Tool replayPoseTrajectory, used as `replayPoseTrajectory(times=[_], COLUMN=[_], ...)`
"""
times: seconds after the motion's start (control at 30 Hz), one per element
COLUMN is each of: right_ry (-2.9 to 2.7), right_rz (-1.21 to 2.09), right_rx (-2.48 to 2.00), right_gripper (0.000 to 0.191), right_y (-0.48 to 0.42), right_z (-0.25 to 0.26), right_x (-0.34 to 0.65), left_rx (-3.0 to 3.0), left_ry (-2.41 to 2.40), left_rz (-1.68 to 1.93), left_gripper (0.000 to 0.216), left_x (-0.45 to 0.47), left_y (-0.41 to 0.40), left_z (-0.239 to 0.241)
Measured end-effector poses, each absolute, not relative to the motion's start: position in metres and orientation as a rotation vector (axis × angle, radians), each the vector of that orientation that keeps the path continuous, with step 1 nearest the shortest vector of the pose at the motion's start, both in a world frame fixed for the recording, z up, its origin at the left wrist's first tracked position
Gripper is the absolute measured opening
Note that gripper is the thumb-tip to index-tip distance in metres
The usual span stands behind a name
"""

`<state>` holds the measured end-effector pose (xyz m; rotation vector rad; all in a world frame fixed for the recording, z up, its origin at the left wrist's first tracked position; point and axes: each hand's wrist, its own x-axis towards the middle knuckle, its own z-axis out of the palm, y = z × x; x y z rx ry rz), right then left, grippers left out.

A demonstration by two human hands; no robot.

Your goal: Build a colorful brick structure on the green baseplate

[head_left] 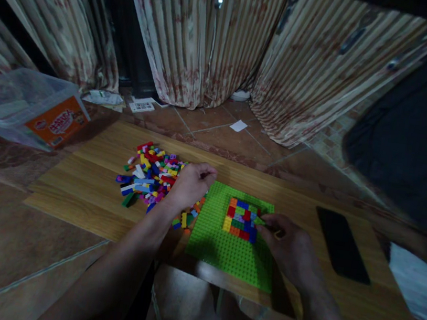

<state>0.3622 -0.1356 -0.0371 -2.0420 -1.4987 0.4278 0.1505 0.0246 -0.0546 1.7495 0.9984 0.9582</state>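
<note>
My right hand (289,245) pinches a small light green toy brick (259,221) at the right side of a block of coloured bricks (237,223). That block is a rectangle of red, blue, yellow, orange, green and purple pieces, fixed on a green baseplate (216,250). Over the gap between the plate's far left corner and a heap of loose bricks (152,172), my left hand (191,183) is held with its fingers curled together. Whatever those fingers hold, if anything, does not show. The left wrist covers part of the heap.
Everything rests on a low wooden board (87,179). A black flat slab (342,244) lies right of the baseplate, with white paper (419,281) beyond it. A clear plastic box (19,101) with an orange label stands at left. Striped curtains (230,40) hang behind.
</note>
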Motion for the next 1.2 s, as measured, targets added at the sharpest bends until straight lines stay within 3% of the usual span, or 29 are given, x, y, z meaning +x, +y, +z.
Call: replayPoseTrajectory(times=[0.1, 0.9, 1.2], right_ry=[-1.548, -1.704, -1.751], right_rz=[0.380, 0.362, 0.366], right_rx=[-2.071, -1.987, -1.965], right_gripper=[0.035, 0.034, 0.024], right_y=[-0.136, -0.134, -0.135], right_z=[-0.040, -0.052, -0.045], right_x=[0.359, 0.357, 0.358], left_rx=[1.768, 1.798, 1.816], left_ry=[0.983, 1.008, 1.000], left_rz=[0.946, 0.927, 0.937], left_gripper=[0.019, 0.019, 0.018], left_x=[0.151, 0.150, 0.150], left_y=[0.025, 0.023, 0.024], left_z=[-0.056, -0.052, -0.053])
